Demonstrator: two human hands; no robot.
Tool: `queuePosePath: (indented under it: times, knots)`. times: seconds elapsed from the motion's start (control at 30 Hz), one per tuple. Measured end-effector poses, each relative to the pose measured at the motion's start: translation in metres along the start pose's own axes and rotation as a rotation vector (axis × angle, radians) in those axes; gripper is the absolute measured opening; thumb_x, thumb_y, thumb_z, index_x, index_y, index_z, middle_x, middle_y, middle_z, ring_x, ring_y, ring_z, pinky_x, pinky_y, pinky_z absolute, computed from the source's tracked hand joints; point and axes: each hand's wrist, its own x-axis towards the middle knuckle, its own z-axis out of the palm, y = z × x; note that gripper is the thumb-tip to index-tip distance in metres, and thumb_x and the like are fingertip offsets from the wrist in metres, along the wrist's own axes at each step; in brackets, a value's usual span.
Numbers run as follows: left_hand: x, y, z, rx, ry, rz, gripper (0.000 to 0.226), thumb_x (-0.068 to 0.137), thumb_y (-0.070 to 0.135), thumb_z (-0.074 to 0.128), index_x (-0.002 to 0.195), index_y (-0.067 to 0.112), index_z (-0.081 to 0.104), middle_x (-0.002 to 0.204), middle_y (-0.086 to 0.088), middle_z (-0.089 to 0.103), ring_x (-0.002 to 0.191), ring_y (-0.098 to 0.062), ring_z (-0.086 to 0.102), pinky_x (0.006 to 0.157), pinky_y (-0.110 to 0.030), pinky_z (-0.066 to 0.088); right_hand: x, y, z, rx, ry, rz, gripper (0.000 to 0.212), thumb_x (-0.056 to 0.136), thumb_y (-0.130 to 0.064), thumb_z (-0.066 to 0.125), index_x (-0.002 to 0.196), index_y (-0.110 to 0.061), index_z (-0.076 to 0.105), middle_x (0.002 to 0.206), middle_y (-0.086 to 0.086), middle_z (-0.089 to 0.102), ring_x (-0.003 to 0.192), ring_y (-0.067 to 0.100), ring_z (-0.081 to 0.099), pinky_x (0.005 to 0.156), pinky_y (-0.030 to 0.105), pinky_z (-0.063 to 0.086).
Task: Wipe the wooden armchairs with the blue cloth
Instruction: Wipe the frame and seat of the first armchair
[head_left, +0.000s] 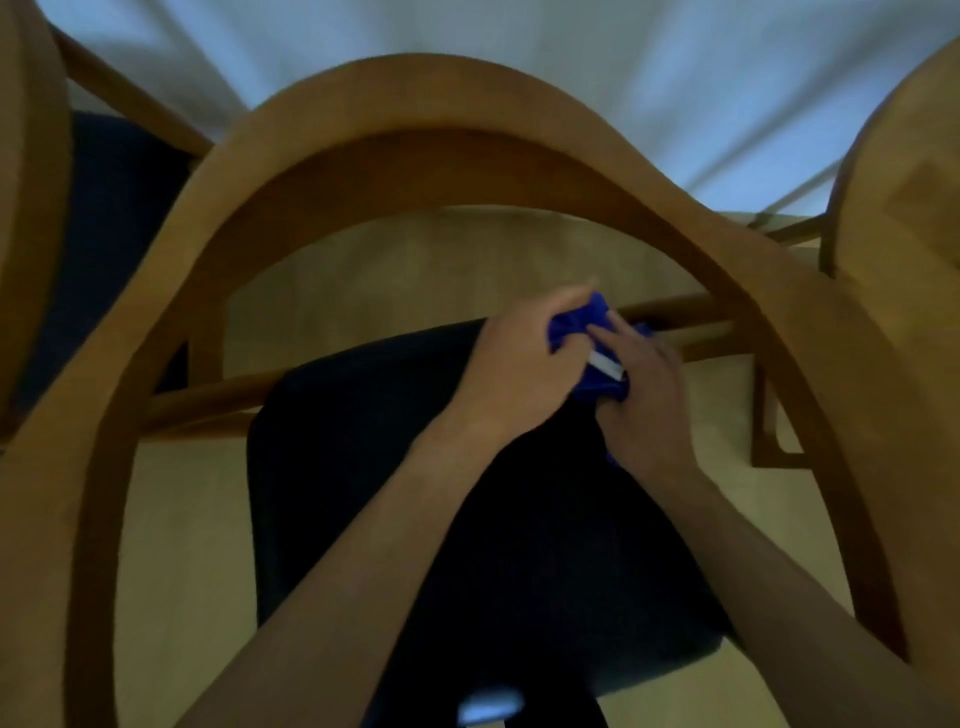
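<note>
Both hands meet over the far right part of the dark seat cushion (467, 519) of the wooden armchair (415, 114), and the blue cloth (576, 322) is bunched between them. The left hand (519, 364) curls its fingers around the upper part of the cloth, and the right hand (644, 410) pinches the lower part, where a small white label (605, 366) shows. It seems the person is gathering or refolding the cloth, not wiping at this moment.

The relation that matters is this: the nearest bare wood is the side rail (691, 322), just beyond the hands and to the right. Its long axis runs from left to right, rising a little toward the right. The right hand is nearer to it, so I judge it the natural hand for a wipe along the rail.

The big curved back frame arches above and around both arms and limits how wide they can swing. A second armchair (31, 182) stands at the left and a third armchair (904, 197) at the right, both close. The light wooden floor (182, 519) lies below.
</note>
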Motion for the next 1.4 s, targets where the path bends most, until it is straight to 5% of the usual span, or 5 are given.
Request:
queuePosePath:
  times: [0.17, 0.33, 0.77, 1.13, 1.4]
  knots:
    - [-0.049, -0.064, -0.076, 0.807, 0.249, -0.017, 0.06, 0.094, 0.025, 0.053, 0.15, 0.023, 0.031, 0.154, 0.0, 0.035, 0.14, -0.018, 0.035, 0.109, -0.035, 0.035, 0.031, -0.007, 0.004, -0.316, -0.082, 0.029, 0.084, 0.081, -0.006, 0.067, 0.154, -0.023, 0.029, 0.162, 0.009, 0.022, 0.137, 0.036, 0.033, 0.11, 0.048, 0.032]
    - [-0.054, -0.093, -0.107, 0.905, 0.237, -0.035, 0.062, 0.093, 0.028, 0.053, 0.15, 0.024, 0.03, 0.155, -0.001, 0.034, 0.147, -0.02, 0.02, 0.114, -0.04, 0.028, 0.045, -0.045, 0.038, -0.343, -0.037, 0.31, 0.07, 0.084, -0.019, 0.065, 0.147, -0.027, 0.035, 0.156, 0.005, 0.032, 0.133, 0.04, 0.031, 0.103, 0.06, 0.036]
    - [-0.101, -0.107, -0.143, 0.896, 0.273, -0.12, 0.062, 0.09, 0.018, 0.056, 0.148, 0.022, 0.035, 0.152, -0.003, 0.038, 0.145, -0.02, 0.025, 0.111, -0.042, 0.036, 0.022, -0.131, 0.094, -0.16, -0.306, -0.274, 0.073, 0.077, -0.012, 0.063, 0.145, -0.031, 0.045, 0.152, -0.002, 0.043, 0.131, 0.028, 0.04, 0.102, 0.047, 0.041]
    - [-0.162, -0.138, -0.125, 0.662, 0.517, -0.538, 0.058, 0.09, 0.036, 0.058, 0.142, 0.017, 0.038, 0.139, -0.006, 0.048, 0.124, -0.021, 0.047, 0.086, -0.026, 0.04, 0.045, -0.096, 0.08, -0.369, -0.038, 0.217, 0.068, 0.083, -0.015, 0.064, 0.145, -0.027, 0.039, 0.157, 0.0, 0.031, 0.137, 0.039, 0.027, 0.102, 0.062, 0.034]
    - [-0.173, -0.146, -0.125, 0.529, 0.626, -0.516, 0.082, 0.089, 0.008, 0.053, 0.154, 0.022, 0.004, 0.146, -0.01, 0.036, 0.117, -0.011, 0.041, 0.09, -0.013, 0.027, -0.037, -0.203, 0.18, -0.358, -0.279, -0.283, 0.079, 0.081, -0.021, 0.07, 0.149, -0.033, 0.033, 0.162, -0.004, 0.021, 0.138, 0.029, 0.028, 0.099, 0.054, 0.035]
